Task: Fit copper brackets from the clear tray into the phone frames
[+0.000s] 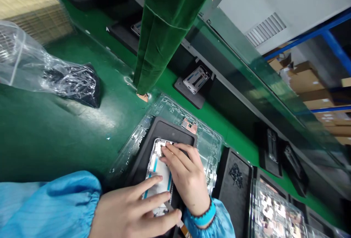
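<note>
A phone frame (163, 174) with a pale middle and blue strips lies in a black holder (170, 130). My left hand (131, 208) spreads its fingers across the frame's lower part, with two fingertips over it. At the frame's upper end, my right hand (188, 172) has its fingertips bent together against the white area; anything small between them is hidden. Below the left fingers, a thin greyish strip (169, 207) shows in part. Under the holder is a clear plastic tray (211, 139), where a copper-coloured piece (189, 125) lies near the holder's top edge.
A clear bag of black parts (74, 80) lies on the green bench (90, 132). Ahead, a green-wrapped post (167, 29) rises. Beyond it, a phone frame on a black holder (196, 80) sits on the line. At right are a tray of small black parts (236, 190) and stacked clear trays (274, 208).
</note>
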`<state>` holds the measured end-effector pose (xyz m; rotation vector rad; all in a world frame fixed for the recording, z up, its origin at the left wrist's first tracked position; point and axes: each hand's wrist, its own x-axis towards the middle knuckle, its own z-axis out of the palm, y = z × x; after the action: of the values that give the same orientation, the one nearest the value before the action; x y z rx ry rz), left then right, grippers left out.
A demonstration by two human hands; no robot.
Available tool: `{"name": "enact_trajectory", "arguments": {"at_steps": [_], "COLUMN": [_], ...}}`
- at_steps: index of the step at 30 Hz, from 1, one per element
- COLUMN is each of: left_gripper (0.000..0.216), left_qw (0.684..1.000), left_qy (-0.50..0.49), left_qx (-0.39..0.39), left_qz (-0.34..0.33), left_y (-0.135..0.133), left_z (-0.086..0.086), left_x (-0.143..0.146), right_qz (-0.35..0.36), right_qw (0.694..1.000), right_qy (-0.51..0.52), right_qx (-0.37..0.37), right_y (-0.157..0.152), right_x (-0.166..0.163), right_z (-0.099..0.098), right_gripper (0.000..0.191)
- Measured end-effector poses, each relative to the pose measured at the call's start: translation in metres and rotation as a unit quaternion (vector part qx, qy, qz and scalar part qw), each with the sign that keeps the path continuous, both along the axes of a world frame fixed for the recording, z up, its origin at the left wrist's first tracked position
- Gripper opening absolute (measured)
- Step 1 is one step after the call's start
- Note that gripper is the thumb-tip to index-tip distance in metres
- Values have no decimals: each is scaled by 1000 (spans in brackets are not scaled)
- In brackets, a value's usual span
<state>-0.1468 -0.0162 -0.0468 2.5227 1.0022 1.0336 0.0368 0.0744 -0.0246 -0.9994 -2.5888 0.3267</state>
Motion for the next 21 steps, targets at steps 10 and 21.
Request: {"name": "enact_trajectory", "arguments": {"at_steps": [10,21], "left_gripper": [32,27], "left_qw": [999,999], "left_qy": [-41,-36], "left_qx": [0,-1], "left_qz": [2,-17], "left_y": [8,6], "left_z": [9,4], "left_x": [-1,2], "right_qz": [-7,-58], "right_qw": [1000,997], "right_qy": [6,39], "right_qx": [7,-44], "right_y": [-1,-5], "right_x": [-3,-8], "right_z": [0,-5], "right_gripper": [22,26]}}
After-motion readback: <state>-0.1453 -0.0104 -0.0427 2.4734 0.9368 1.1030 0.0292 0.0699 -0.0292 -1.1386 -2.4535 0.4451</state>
